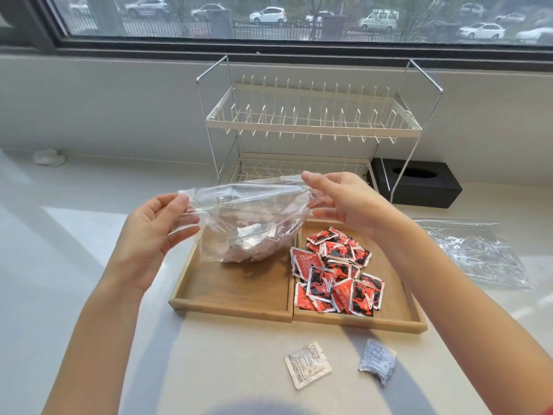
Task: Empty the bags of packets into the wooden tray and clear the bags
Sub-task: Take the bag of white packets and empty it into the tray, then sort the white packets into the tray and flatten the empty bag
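Note:
A clear plastic bag (248, 223) with several pale packets inside hangs over the left compartment of the wooden tray (230, 307). My left hand (152, 232) pinches the left side of its mouth. My right hand (350, 202) grips the right side, so the mouth is held wide. The bag's bottom rests in the left compartment. The right compartment holds a heap of red and black packets (338, 274). An empty clear bag (475, 250) lies flat on the counter to the right of the tray.
Two loose packets lie on the counter in front of the tray, a white one (307, 364) and a silvery one (377, 359). A wire dish rack (311, 124) stands behind the tray, with a black tissue box (419, 184) at its right. A crumpled white cloth (49, 157) sits far left.

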`<state>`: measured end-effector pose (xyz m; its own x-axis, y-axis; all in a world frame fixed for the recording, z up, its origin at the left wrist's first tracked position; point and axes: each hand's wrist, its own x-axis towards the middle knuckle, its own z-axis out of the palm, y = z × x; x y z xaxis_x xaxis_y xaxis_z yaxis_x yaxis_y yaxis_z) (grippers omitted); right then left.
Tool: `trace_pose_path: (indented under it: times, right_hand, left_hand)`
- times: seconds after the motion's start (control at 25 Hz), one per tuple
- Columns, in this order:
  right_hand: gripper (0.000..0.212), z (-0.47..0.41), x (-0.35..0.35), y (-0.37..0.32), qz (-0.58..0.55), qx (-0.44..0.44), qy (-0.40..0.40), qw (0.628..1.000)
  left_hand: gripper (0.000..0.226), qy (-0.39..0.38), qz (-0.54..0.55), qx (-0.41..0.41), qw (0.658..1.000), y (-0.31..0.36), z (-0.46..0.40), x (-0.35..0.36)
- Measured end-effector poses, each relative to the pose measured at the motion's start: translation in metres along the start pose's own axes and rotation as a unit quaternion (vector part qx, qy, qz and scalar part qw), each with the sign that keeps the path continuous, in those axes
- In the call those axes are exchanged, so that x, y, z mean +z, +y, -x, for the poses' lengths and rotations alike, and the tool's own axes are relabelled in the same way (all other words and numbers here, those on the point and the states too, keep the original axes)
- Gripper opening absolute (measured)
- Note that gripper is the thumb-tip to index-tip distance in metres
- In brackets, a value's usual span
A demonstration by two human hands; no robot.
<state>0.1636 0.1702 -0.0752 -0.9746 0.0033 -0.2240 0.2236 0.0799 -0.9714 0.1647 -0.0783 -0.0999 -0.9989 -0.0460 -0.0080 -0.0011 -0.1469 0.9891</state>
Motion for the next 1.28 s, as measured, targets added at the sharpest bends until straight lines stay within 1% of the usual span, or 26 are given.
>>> trace_pose_path:
  times: [0.12, 0.2, 0.28, 0.4, 0.48, 0.52, 0.56, 0.6, 0.64, 0.68, 0.76, 0.84, 0.92, 1.04, 1.12, 1.2, 1.24, 1.28]
  right_hand:
    - [0.042, 0.001, -0.002, -0.009, -0.044, -0.01, -0.014, 0.999]
    - [0.031, 0.003, -0.002, -0.016, -0.076, -0.022, -0.029, 0.996]
    - [0.019, 0.004, -0.002, -0.023, -0.114, -0.025, -0.027, 0.993]
    - [0.014, 0.007, -0.003, -0.031, -0.192, -0.016, -0.031, 0.981]
    - [0.009, 0.009, -0.006, -0.039, -0.236, -0.01, -0.041, 0.971]
    - [0.008, 0.01, -0.007, -0.043, -0.247, -0.01, -0.048, 0.968]
    - [0.008, 0.011, -0.009, -0.046, -0.249, -0.013, -0.053, 0.967]
    - [0.009, 0.011, -0.011, -0.049, -0.245, -0.018, -0.056, 0.968]
    - [0.01, 0.011, -0.012, -0.052, -0.24, -0.023, -0.057, 0.969]
    - [0.01, 0.011, -0.014, -0.054, -0.231, -0.028, -0.055, 0.971]
    - [0.008, 0.009, -0.019, -0.055, -0.203, -0.043, -0.046, 0.977]
    - [0.009, 0.009, -0.024, -0.055, -0.172, -0.06, -0.031, 0.983]
    - [0.008, 0.011, -0.028, -0.055, -0.146, -0.08, -0.02, 0.986]
    - [0.008, 0.012, -0.029, -0.057, -0.121, -0.121, -0.009, 0.985]
    - [0.01, 0.014, -0.031, -0.061, -0.094, -0.156, 0.018, 0.983]
    - [0.019, 0.017, -0.034, -0.064, -0.085, -0.192, 0.042, 0.977]
    - [0.028, 0.019, -0.036, -0.064, -0.083, -0.209, 0.05, 0.973]
    - [0.038, 0.021, -0.038, -0.062, -0.076, -0.226, 0.057, 0.969]
  left_hand:
    - [0.014, 0.021, 0.016, 0.026, 0.999, 0.011, -0.003, 0.001]
    - [0.02, 0.022, 0.042, 0.036, 0.998, 0.021, -0.004, 0.001]
    - [0.029, 0.013, 0.058, 0.037, 0.998, 0.03, -0.005, -0.001]
    - [0.036, -0.009, 0.069, 0.04, 0.997, 0.039, -0.006, -0.005]
    - [0.036, -0.02, 0.101, 0.044, 0.994, 0.042, -0.008, -0.009]
    - [0.03, -0.035, 0.13, 0.049, 0.99, 0.046, -0.007, -0.01]
    - [0.018, -0.058, 0.16, 0.054, 0.984, 0.048, -0.009, -0.013]
    - [0.012, -0.076, 0.187, 0.051, 0.978, 0.051, -0.009, -0.014]
    - [0.02, -0.088, 0.194, 0.054, 0.976, 0.052, -0.011, -0.016]
    - [0.022, -0.093, 0.191, 0.055, 0.976, 0.053, -0.011, -0.017]
    - [0.005, -0.058, 0.144, 0.064, 0.986, 0.051, -0.015, -0.017]
    - [0.026, -0.017, 0.102, 0.071, 0.992, 0.05, -0.014, -0.013]
    - [0.037, 0.01, 0.082, 0.084, 0.993, 0.052, -0.011, -0.011]
    - [0.034, 0.033, 0.064, 0.121, 0.99, 0.059, -0.011, -0.014]
    - [0.032, 0.027, 0.052, 0.157, 0.986, 0.062, -0.009, -0.015]
    - [0.021, 0.005, 0.034, 0.18, 0.983, 0.062, -0.003, -0.011]
    - [0.013, -0.007, 0.028, 0.184, 0.983, 0.061, 0.001, -0.009]
    - [0.012, -0.018, 0.024, 0.184, 0.982, 0.06, 0.003, -0.006]
